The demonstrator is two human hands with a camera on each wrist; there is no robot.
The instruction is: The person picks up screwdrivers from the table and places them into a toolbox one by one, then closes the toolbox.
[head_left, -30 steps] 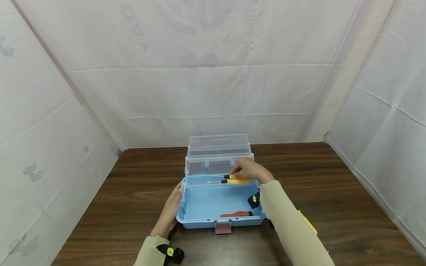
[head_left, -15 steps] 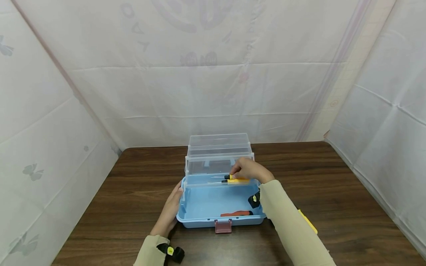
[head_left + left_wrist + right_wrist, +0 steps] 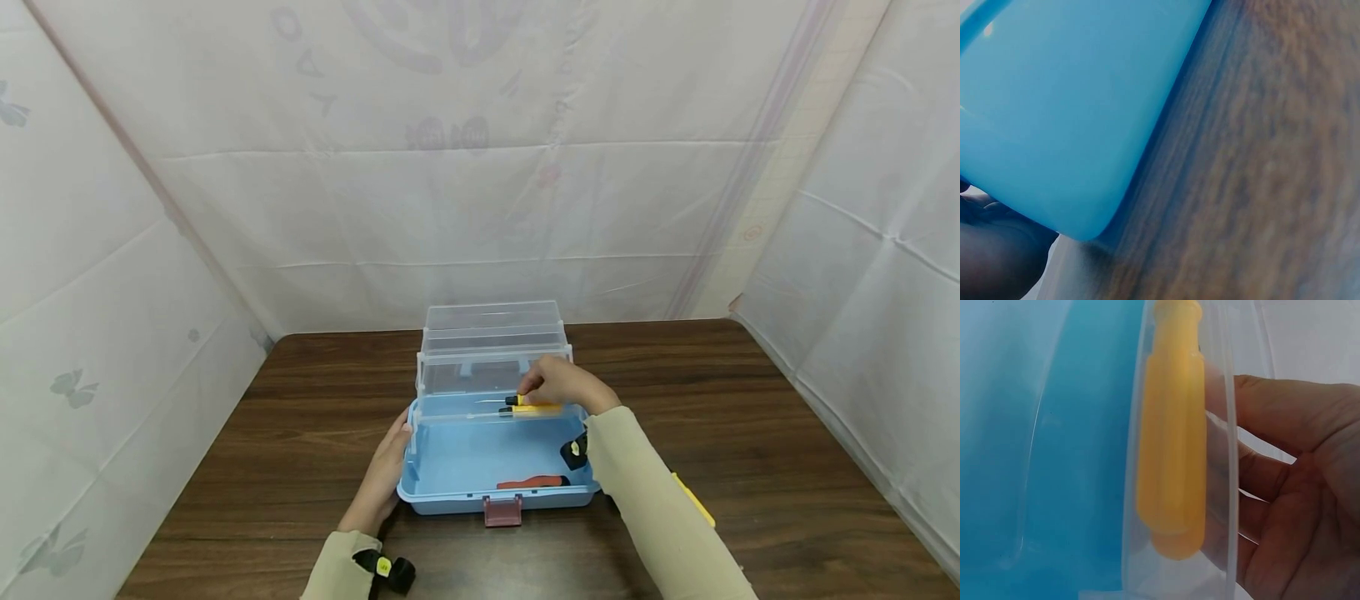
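Note:
An uncovered light blue toolbox [image 3: 480, 454] stands on the table, its clear tray [image 3: 450, 417] raised at the back. Two screwdrivers with yellow handles and black collars lie side by side in this tray. My right hand [image 3: 558, 383] reaches into the tray and pinches the rear screwdriver [image 3: 513, 400]; the front screwdriver [image 3: 528, 409] lies just below. In the right wrist view the yellow handles [image 3: 1171, 450] overlap behind the clear tray wall, with curled fingers beyond. My left hand [image 3: 386, 475] rests along the box's left side, fingers fairly straight; the left wrist view shows it partly behind a corner.
A red tool with a black end [image 3: 533, 482] lies inside the box near the front wall. The reddish latch [image 3: 502, 512] hangs down in front. A yellow object [image 3: 693, 500] lies on the table [image 3: 300, 467], partly behind the right sleeve. White sheeting [image 3: 480, 217] surrounds the table.
The rear screwdriver has shifted very slightly right, and the front one's shaft shows less than before. Both hands keep nearly the same place.

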